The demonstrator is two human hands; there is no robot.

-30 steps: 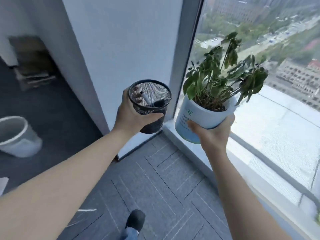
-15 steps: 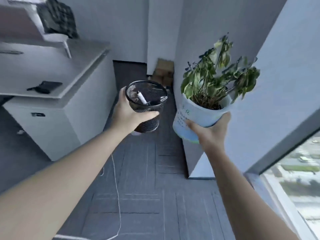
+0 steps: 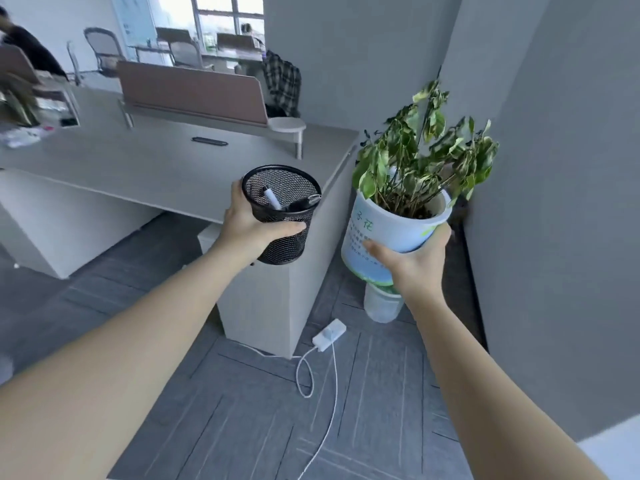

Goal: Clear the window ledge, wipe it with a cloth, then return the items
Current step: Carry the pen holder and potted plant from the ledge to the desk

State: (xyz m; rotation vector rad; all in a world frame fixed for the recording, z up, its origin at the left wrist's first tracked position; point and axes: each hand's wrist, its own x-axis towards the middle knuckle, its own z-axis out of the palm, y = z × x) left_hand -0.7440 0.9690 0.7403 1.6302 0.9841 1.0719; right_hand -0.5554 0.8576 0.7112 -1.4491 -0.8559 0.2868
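Note:
My left hand (image 3: 247,226) grips a black mesh pen holder (image 3: 282,233) from its left side; a white pen and a dark item lie inside it. My right hand (image 3: 414,259) holds a potted plant (image 3: 391,230) from below, a white and blue pot with green drooping leaves, tilted slightly left. Both are held in the air in front of me, just past the near corner of a grey desk (image 3: 173,168). The window ledge is out of view.
A white power adapter (image 3: 329,335) and its cable (image 3: 325,393) lie on the grey carpet below my hands. A translucent bin (image 3: 382,304) stands under the pot. A grey wall (image 3: 554,202) is close on the right. Chairs and another person sit at the far left.
I have turned left, away from the window, carrying both items. The window and ledge have left the view and the desk now fills the left and middle.

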